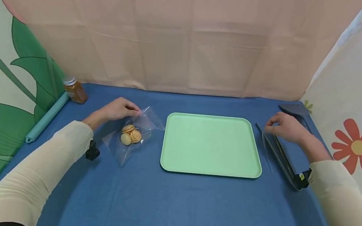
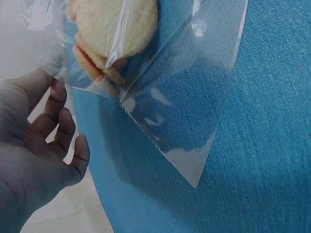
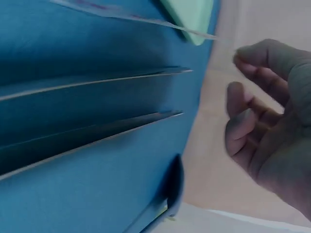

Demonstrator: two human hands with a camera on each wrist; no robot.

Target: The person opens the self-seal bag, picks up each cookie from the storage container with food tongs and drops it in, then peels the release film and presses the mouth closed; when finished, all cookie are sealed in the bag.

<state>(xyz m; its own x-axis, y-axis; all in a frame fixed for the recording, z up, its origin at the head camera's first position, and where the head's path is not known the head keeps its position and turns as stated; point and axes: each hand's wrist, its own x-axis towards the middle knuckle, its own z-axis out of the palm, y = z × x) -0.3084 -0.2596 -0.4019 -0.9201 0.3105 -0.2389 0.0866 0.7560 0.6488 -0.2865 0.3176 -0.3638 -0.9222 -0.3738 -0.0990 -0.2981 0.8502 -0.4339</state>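
Observation:
My left hand (image 1: 116, 111) pinches the upper edge of a clear plastic bag (image 1: 153, 120) between thumb and finger. Inside lie several round, pale golden cookies (image 1: 132, 135), seen close up through the film in the left wrist view. My right hand (image 1: 284, 127) hovers above the black tongs (image 1: 279, 155), thumb and forefinger close together and the other fingers loosely curled. Just below it is a narrow clear plastic strip (image 3: 141, 19), whose end appears apart from the fingertips in the right wrist view. Between the hands lies a light green tray (image 1: 212, 146).
A dark spatula (image 1: 295, 109) lies at the back right, beyond the tongs. At the back left a brown-filled jar (image 1: 75, 91) with a pale lid leans tilted by a teal roll (image 1: 48, 117). Blue cloth (image 1: 167, 211) covers the table; a beige curtain (image 1: 178, 31) hangs behind.

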